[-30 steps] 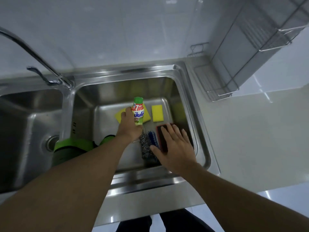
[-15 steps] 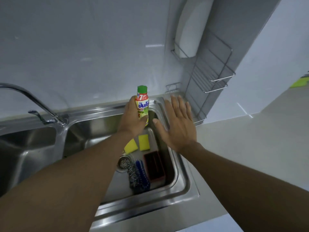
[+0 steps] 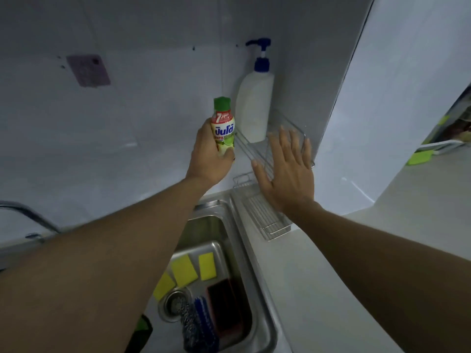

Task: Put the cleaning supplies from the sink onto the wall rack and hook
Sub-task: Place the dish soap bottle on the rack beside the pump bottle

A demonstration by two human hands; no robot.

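Observation:
My left hand [image 3: 209,159] holds a small green-capped dish soap bottle [image 3: 223,124] upright, just left of the upper shelf of the wire wall rack [image 3: 251,152]. My right hand [image 3: 285,171] is open and flat in front of the rack, holding nothing. A white pump bottle [image 3: 253,108] stands on the rack's upper shelf. Down in the sink [image 3: 265,324] lie three yellow sponges [image 3: 184,270], a dark red scrub pad [image 3: 225,308], a steel wool scourer [image 3: 190,324] and a blue brush [image 3: 204,315].
A purple adhesive hook pad [image 3: 88,70] sticks on the wall at upper left. The rack's lower shelf [image 3: 265,220] sits by the sink's corner. The faucet [image 3: 28,215] is at the left edge. A white countertop [image 3: 382,250] spreads to the right.
Both hands rose from the sink towards the wall rack; my left hand carried the soap bottle up beside the upper shelf. My view tilted upward, revealing the pump bottle.

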